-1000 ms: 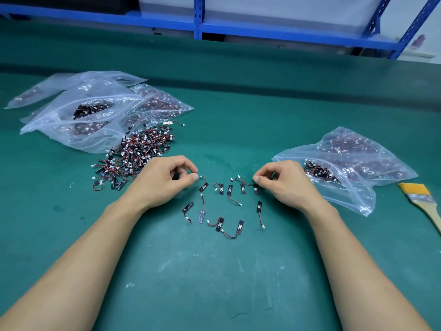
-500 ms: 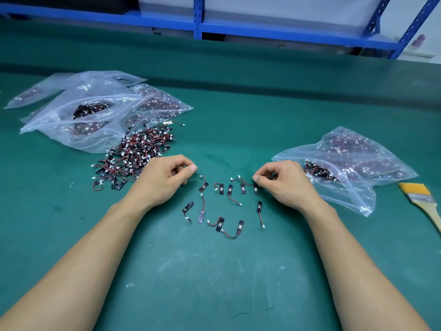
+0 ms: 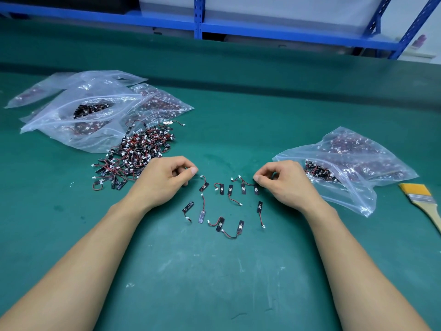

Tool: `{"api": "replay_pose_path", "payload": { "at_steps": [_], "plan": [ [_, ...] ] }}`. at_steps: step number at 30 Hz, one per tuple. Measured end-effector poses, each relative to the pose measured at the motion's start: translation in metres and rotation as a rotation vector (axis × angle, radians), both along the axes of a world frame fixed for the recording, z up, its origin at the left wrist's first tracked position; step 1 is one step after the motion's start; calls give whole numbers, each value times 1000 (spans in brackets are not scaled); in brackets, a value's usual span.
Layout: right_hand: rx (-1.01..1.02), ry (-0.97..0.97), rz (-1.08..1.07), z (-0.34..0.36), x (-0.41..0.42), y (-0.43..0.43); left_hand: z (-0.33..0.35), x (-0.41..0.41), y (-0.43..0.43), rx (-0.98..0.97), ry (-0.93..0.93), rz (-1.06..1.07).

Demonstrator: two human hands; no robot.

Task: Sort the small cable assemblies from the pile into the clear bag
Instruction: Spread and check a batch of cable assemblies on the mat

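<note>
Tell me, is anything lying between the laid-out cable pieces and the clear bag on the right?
Only the right hand, which rests on the mat between the laid-out cable assemblies and the clear bag. No other object lies on that stretch. The brush sits beyond the bag, out of the way.

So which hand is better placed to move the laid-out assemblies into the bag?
Right hand, probably: its fingertips touch the nearest laid-out assembly, and the open clear bag lies beside it.
</note>
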State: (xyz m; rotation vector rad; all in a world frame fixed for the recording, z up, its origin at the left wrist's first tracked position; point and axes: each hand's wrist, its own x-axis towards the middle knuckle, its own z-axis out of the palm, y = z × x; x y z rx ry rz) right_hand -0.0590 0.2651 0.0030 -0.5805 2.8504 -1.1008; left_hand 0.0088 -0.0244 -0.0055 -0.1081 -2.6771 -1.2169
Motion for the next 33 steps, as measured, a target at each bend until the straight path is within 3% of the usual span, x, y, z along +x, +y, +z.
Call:
{"api": "replay_pose_path", "payload": {
  "at_steps": [33],
  "plan": [
    [16,33,-17,-1,-2,1,-1,-1,-2,2,-3,-13]
  ]
}}
